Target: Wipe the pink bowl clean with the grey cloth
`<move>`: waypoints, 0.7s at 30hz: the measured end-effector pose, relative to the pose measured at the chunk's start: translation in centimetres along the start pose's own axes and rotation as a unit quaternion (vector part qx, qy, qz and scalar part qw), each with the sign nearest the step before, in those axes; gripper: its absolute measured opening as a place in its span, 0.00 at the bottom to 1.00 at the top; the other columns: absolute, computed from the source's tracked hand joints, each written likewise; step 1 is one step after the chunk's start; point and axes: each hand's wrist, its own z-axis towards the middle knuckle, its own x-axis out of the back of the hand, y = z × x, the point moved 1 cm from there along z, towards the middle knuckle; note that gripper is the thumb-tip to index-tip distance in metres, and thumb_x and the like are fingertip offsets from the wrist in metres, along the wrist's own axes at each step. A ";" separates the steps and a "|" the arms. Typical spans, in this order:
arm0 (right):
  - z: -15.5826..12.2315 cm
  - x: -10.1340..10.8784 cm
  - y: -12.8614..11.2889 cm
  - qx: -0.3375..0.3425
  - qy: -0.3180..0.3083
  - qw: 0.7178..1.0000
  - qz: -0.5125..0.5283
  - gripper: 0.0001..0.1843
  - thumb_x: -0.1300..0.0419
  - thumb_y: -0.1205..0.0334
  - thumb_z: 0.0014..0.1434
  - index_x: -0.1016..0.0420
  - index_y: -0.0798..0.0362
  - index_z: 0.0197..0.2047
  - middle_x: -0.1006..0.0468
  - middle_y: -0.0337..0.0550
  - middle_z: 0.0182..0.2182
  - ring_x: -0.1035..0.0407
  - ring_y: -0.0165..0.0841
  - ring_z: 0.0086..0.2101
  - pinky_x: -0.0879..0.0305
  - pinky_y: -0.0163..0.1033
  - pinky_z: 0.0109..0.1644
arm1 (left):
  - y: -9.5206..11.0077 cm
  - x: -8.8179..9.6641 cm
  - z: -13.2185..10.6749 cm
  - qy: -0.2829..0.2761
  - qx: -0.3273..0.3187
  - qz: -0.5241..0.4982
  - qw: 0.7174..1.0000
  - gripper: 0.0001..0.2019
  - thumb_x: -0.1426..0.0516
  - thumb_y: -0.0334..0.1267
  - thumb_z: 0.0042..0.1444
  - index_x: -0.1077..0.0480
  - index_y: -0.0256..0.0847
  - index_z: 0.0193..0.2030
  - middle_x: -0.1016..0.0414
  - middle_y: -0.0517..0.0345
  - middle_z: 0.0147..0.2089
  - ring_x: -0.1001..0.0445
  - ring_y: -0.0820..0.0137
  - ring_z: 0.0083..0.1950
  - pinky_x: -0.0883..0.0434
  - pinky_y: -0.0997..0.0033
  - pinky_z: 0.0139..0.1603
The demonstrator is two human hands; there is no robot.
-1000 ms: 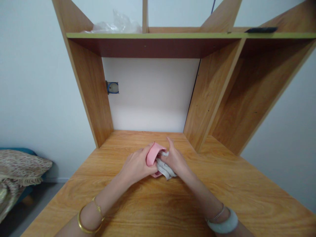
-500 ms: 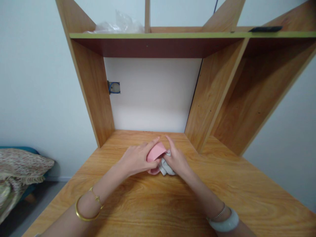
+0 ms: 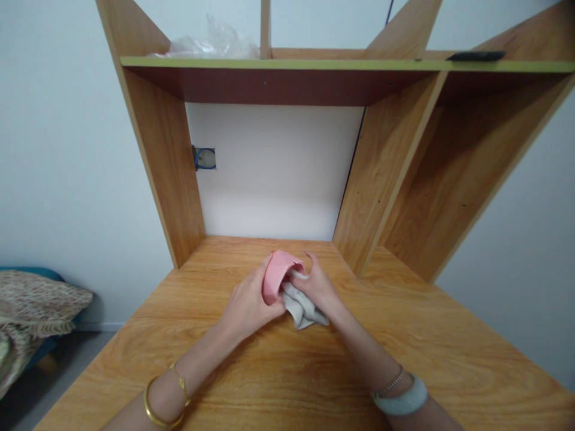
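A pink hollow container, cup-like in shape, lies tilted with its opening turned to the right. My left hand is wrapped round its left side, the thumb underneath. At the opening, my right hand grips a light grey cloth, and part of the cloth goes in past the rim. The rest of the cloth hangs below my right fingers, above the desk. How far the fingertips reach inside the container is hidden.
The wooden desk spreads under both arms. Behind it stands a shelf unit with an upright panel at right. A clear plastic bag and a dark flat object lie on the upper shelf. At left is a patterned blanket.
The pink container has been turned so that its opening faces my right hand. More of the grey cloth hangs down, and my left hand has shifted round the container's side.
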 end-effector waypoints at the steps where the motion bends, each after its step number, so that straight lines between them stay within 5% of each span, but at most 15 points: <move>1: -0.1 0.3 -0.1 -0.002 -0.004 0.999 -0.040 0.41 0.39 0.59 0.45 0.51 0.58 0.60 0.24 0.52 0.38 0.29 0.40 0.38 0.36 0.38 0.35 | 0.2 0.1 -0.1 -0.013 0.003 0.021 1.000 0.41 0.42 0.44 0.45 0.57 0.43 0.64 0.36 0.50 0.57 0.34 0.58 0.54 0.36 0.61 0.51; 11: -1.4 1.5 -2.3 0.124 -0.064 0.941 -0.309 0.44 0.45 0.61 0.51 0.65 0.52 0.66 0.23 0.41 0.24 0.28 0.38 0.27 0.44 0.34 0.28 | 2.0 3.0 1.2 -0.165 -0.044 0.193 0.966 0.39 0.43 0.49 0.42 0.49 0.42 0.62 0.28 0.48 0.49 0.28 0.55 0.47 0.33 0.64 0.43; 16: -1.3 1.5 -1.9 0.133 -0.077 0.971 -0.182 0.39 0.49 0.61 0.54 0.62 0.53 0.65 0.23 0.40 0.26 0.29 0.36 0.28 0.40 0.35 0.31 | 1.7 4.1 1.7 -0.125 -0.069 0.227 0.963 0.36 0.47 0.50 0.48 0.52 0.48 0.64 0.28 0.51 0.49 0.29 0.53 0.48 0.35 0.58 0.46; 21: -0.6 0.8 -0.5 0.075 -0.012 0.997 -0.012 0.32 0.50 0.63 0.54 0.52 0.56 0.62 0.24 0.47 0.38 0.29 0.35 0.36 0.36 0.38 0.38 | -0.2 1.8 0.4 -0.024 -0.008 0.056 0.998 0.41 0.49 0.54 0.52 0.67 0.43 0.66 0.38 0.49 0.59 0.38 0.58 0.58 0.39 0.60 0.53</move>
